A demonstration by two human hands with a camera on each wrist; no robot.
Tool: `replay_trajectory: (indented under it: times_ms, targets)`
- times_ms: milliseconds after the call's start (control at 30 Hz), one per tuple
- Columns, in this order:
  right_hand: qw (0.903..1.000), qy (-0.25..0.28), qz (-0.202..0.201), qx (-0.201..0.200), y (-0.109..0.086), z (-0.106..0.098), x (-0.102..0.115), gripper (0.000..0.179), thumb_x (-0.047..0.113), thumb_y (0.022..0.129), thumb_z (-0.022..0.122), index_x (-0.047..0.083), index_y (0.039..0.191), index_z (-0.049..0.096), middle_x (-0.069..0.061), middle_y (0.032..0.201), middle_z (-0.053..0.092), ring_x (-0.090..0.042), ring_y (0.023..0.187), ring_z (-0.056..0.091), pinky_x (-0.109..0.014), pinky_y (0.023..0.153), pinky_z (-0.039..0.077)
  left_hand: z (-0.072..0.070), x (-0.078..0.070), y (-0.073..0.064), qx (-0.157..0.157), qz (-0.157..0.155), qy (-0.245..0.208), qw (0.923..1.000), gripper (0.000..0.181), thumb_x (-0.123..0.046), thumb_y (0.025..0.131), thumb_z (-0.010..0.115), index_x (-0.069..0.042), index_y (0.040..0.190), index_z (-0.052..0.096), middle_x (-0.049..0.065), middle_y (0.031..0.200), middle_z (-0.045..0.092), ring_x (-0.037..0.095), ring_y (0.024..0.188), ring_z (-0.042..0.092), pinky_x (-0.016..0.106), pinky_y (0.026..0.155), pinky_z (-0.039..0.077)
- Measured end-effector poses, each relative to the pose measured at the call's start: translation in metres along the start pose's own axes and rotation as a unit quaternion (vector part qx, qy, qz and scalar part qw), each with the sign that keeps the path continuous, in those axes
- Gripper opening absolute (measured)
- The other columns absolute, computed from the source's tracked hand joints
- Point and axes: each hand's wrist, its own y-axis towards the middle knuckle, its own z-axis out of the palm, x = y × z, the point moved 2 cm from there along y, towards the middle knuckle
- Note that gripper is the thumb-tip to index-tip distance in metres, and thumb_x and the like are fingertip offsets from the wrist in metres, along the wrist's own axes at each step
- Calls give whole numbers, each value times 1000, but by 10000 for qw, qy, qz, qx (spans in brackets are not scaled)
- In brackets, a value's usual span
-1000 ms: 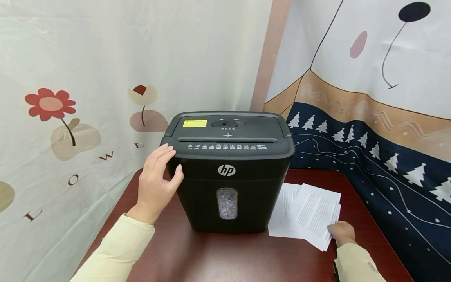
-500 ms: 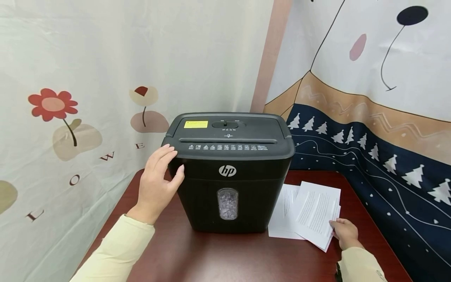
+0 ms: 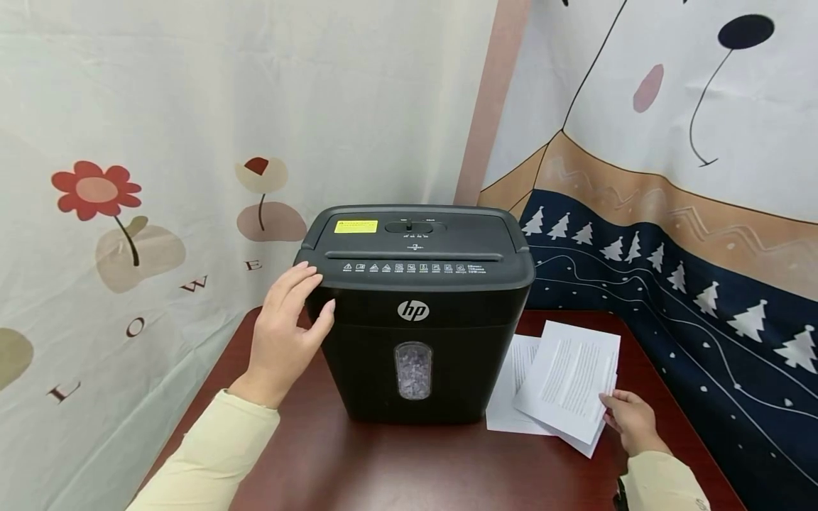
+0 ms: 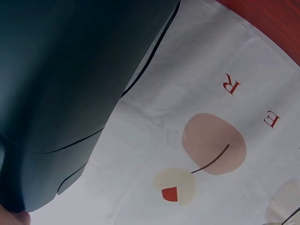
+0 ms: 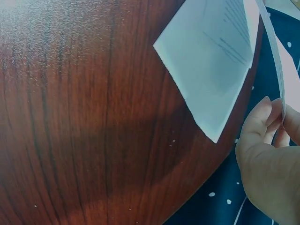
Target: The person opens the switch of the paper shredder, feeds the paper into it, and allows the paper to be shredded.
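Note:
A black HP paper shredder [image 3: 358,341] stands upright on the table, a slot across its top and paper scraps behind its front window. My left hand [image 3: 277,337] rests at its upper left front corner, fingers loosely bent; only a fingertip shows in the left wrist view beside the dark casing [image 4: 61,84]. To the right of the shredder, my right hand [image 3: 633,419] pinches the right edge of a printed paper sheet [image 3: 571,380]. Under it lie more printed sheets [image 3: 501,408]. The right wrist view shows the held paper raised nearly edge-on between thumb and fingers [image 5: 262,115].
The reddish-brown wooden table [image 3: 409,468] runs under everything. A pale printed curtain [image 3: 160,85] hangs behind and to the left; a dark blue curtain with white trees [image 3: 639,312] closes off the right side.
My right hand has moved slightly up and right, lifting the top sheet and shifting it off the others. The left hand stays at the shredder's corner.

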Motion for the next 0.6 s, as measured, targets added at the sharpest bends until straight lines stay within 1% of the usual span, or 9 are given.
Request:
replay_trajectory:
  times_ms: [33,100,200,267,333,433,500,567,600]
  targets:
    - [10000,72,-26,54,0,0,1,49,16,92,66,-10,127,45,-18,103,54,-15,75,58,-22,51,51,0,0,0,3,-3,5,10000,34,2,76,69,6,110,65,20,117,62,32,120,53,19,107,34]
    - [9999,102,1,31,-3,1,3,45,16,91,66,-7,125,47,-13,101,55,-10,73,59,-21,50,51,0,-1,0,-1,-12,0,10000,35,2,75,69,6,110,65,20,117,62,32,120,53,19,107,34]
    - [9997,179,-128,125,-14,3,15,48,16,91,67,-10,125,46,-18,106,54,-12,75,58,-22,59,53,0,-2,1,-16,-28,-11,10000,36,3,74,70,6,109,66,20,117,62,32,120,53,19,107,35]
    - [9994,252,-202,84,-20,5,22,46,16,91,67,-10,123,47,-20,107,53,-12,73,58,-22,60,54,0,-2,1,-28,-36,-14,10000,35,3,74,70,6,109,66,20,117,62,32,120,53,20,107,35]
    - [9991,239,-324,150,-25,6,29,46,16,91,66,-12,122,46,-25,111,50,-14,74,58,-24,64,54,0,-2,1,-36,-38,-11,10000,35,3,74,70,6,109,66,20,116,62,32,120,53,20,107,35]
    - [9984,289,-447,197,-25,5,34,42,18,90,69,-9,116,51,-21,105,53,-15,75,59,-26,66,55,0,-2,1,-52,-37,-11,10000,34,3,75,69,6,109,66,20,116,62,33,120,53,20,107,35]
    - [9987,190,-437,179,-23,3,35,36,21,89,70,-3,111,55,-14,101,56,-12,75,59,-27,66,56,0,-2,1,-59,-32,-9,10000,34,3,75,69,6,108,66,20,116,62,33,120,53,21,107,35]
    - [9987,153,-461,174,-23,1,40,35,22,89,70,-3,111,56,-13,100,56,-12,75,59,-26,65,55,0,-2,1,-63,-33,-9,10000,33,2,75,69,7,108,66,20,116,62,33,120,53,21,107,35]
    - [9988,84,-459,167,-26,1,44,38,21,90,68,-4,115,54,-16,105,54,-12,75,58,-25,65,55,0,-2,2,-60,-36,-6,10000,33,2,76,69,6,108,65,20,116,62,33,120,53,21,107,35]
